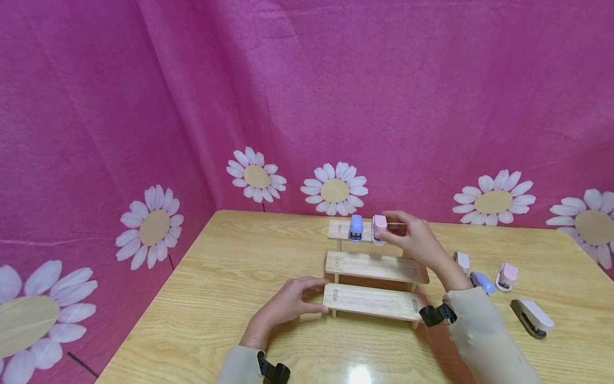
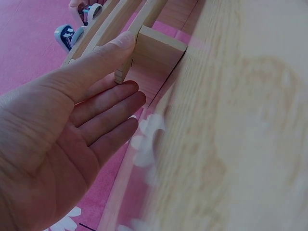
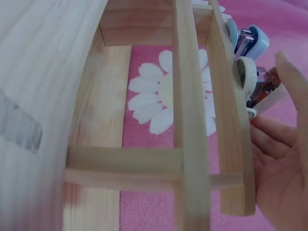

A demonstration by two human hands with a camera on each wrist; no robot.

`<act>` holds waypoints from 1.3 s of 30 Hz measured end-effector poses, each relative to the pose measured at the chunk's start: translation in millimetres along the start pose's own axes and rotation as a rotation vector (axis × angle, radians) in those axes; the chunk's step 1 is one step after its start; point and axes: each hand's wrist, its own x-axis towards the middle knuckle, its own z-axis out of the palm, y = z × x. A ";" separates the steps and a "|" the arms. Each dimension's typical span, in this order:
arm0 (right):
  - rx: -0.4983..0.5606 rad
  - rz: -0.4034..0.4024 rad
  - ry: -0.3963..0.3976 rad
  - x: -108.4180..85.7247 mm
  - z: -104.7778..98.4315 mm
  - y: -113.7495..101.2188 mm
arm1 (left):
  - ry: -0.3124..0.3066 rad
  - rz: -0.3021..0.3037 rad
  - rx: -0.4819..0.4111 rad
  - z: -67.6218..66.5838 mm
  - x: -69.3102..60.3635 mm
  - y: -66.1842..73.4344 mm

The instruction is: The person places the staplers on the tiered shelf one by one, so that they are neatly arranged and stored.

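A three-tier wooden rack [image 1: 371, 301] stands on the table. My left hand [image 1: 288, 304] holds the left end of its lowest shelf, thumb and fingers on either side; in the left wrist view the thumb of this hand [image 2: 62, 125] lies against the shelf edge [image 2: 144, 19]. On the top shelf, my right hand [image 1: 417, 240] pinches an upright pink stapler [image 1: 379, 224]. A blue stapler [image 1: 356, 226] stands just left of it. The right wrist view shows the hand [image 3: 284, 149] behind the top shelf [image 3: 231, 115], around the pink stapler [image 3: 272, 96].
Right of the rack on the table are a white stapler [image 1: 462, 260], a blue one [image 1: 482, 282], another pink one [image 1: 507, 276] and a larger white and grey one [image 1: 532, 318]. A pink cloth [image 1: 403, 106] with daisies hangs behind the table [image 1: 225, 266].
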 end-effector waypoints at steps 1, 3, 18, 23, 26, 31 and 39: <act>0.000 -0.003 0.000 -0.3 -0.3 0.2 | 0.000 0.000 -0.001 0.0 0.1 -0.1; 0.005 -0.006 0.003 -1.6 -1.3 1.3 | -0.001 0.000 -0.001 0.2 0.1 -0.2; -0.005 0.027 0.065 -28.3 -23.3 14.6 | -0.001 0.012 0.025 -0.8 -1.8 1.4; -0.043 0.016 0.105 -42.1 -34.6 18.1 | -0.006 0.003 0.019 -1.3 -1.7 2.9; -0.073 0.025 0.122 -51.7 -42.7 22.7 | -0.006 0.003 0.022 -1.2 -1.6 3.5; -0.085 0.025 0.140 -68.5 -55.2 33.1 | -0.004 0.009 0.029 -0.9 -1.5 2.8; -0.111 0.091 0.158 -98.0 -75.1 50.9 | 0.002 0.011 0.026 -0.3 -1.1 0.6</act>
